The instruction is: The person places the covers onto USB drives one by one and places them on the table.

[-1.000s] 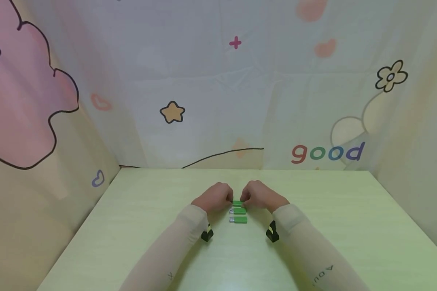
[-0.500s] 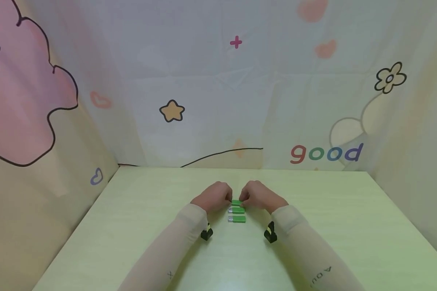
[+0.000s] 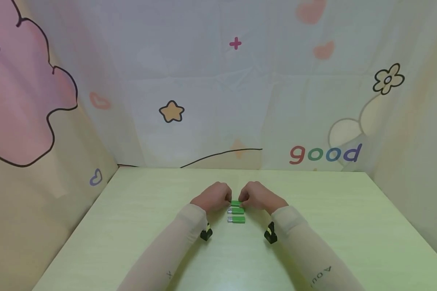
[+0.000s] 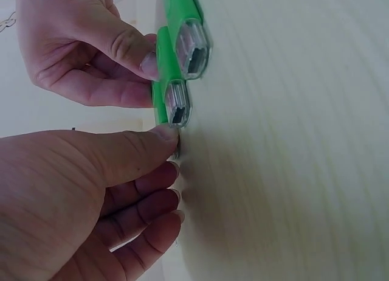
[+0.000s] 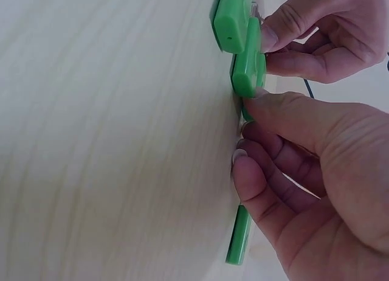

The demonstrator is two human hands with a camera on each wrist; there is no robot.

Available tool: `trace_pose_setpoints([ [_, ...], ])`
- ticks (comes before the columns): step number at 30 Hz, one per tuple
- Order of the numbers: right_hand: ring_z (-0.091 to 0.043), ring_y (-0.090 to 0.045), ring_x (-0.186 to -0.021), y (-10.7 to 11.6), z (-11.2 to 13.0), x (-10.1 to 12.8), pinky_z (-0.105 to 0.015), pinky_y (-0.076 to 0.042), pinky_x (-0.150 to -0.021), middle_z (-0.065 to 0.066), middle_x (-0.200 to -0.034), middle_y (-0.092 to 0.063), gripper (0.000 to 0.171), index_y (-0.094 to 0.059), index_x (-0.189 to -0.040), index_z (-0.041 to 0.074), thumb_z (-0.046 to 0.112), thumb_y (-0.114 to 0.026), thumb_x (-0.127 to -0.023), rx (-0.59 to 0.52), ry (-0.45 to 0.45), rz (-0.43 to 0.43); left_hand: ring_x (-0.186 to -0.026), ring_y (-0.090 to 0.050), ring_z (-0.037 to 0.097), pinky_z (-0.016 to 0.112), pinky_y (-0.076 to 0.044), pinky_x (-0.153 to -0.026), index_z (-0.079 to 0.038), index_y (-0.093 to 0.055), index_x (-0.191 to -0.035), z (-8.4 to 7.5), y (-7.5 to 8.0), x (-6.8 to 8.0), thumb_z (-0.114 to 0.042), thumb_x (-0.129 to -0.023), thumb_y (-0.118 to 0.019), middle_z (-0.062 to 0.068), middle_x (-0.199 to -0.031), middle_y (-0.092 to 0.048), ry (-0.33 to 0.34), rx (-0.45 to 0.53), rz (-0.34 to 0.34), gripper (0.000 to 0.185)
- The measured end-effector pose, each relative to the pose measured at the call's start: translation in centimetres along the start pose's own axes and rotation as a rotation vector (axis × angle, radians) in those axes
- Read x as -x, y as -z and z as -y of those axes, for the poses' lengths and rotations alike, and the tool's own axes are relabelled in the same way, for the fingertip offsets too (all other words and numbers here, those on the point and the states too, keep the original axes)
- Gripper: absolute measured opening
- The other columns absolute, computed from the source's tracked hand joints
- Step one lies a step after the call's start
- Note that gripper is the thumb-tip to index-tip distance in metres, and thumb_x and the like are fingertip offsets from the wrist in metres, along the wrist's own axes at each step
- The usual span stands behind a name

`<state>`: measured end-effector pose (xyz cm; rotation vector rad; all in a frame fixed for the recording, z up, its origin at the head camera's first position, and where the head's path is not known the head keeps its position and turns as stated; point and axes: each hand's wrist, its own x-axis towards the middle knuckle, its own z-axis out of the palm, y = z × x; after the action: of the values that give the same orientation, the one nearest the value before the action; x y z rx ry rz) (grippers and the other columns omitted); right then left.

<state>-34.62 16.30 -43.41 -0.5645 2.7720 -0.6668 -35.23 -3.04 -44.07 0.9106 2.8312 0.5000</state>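
Observation:
Three green USB sticks with clear-capped plug ends lie in parallel on the pale table. Both hands are at the farthest stick (image 3: 235, 203). My left hand (image 3: 215, 197) pinches its left, plug end between thumb and fingertips, which hide most of that end. My right hand (image 3: 259, 196) pinches its right end the same way. Just in front lie the middle stick (image 3: 236, 211) and the nearest stick (image 3: 236, 220), untouched, plugs pointing left. In the right wrist view, a further green piece (image 5: 238, 235) shows beyond the right hand's fingers; the hand hides it in the head view.
The pale wood-grain table (image 3: 149, 242) reaches back to a printed curtain (image 3: 204, 81) with a star and the word "good". Curtains also line the left and right sides. A black wrist mount (image 3: 271, 233) hangs under each cuff.
Hands and sticks keep their places on the table. The head view has shifted very slightly; the two hands stay on the farthest stick throughout.

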Motion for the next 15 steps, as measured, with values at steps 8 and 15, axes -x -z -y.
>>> trace_pose_setpoints([
  [8, -0.012, -0.066, -0.086, -0.05, -0.21, 0.13, -0.035, -0.058, -0.086, 0.001, -0.094, -0.077, 0.012, -0.081, -0.099, 0.01, 0.011, -0.081, -0.088, -0.008, 0.023, -0.004, -0.078, -0.06, 0.009, 0.024, -0.054, -0.077, -0.009, -0.079, -0.091, -0.21, 0.12, 0.17, -0.008, -0.091, -0.075, -0.002, -0.086, -0.073, 0.026, -0.017, -0.002, 0.004],
  [15, -0.012, -0.066, -0.087, 0.15, 0.0, 0.35, -0.035, -0.058, -0.086, 0.0, -0.095, -0.077, 0.014, -0.081, -0.101, 0.009, 0.01, -0.081, -0.087, -0.013, 0.006, -0.001, -0.081, -0.06, 0.01, 0.026, -0.055, -0.08, -0.008, -0.079, -0.094, -0.2, 0.3, 0.23, -0.009, -0.092, -0.075, -0.001, -0.09, -0.074, 0.029, -0.005, 0.007, 0.005],
])
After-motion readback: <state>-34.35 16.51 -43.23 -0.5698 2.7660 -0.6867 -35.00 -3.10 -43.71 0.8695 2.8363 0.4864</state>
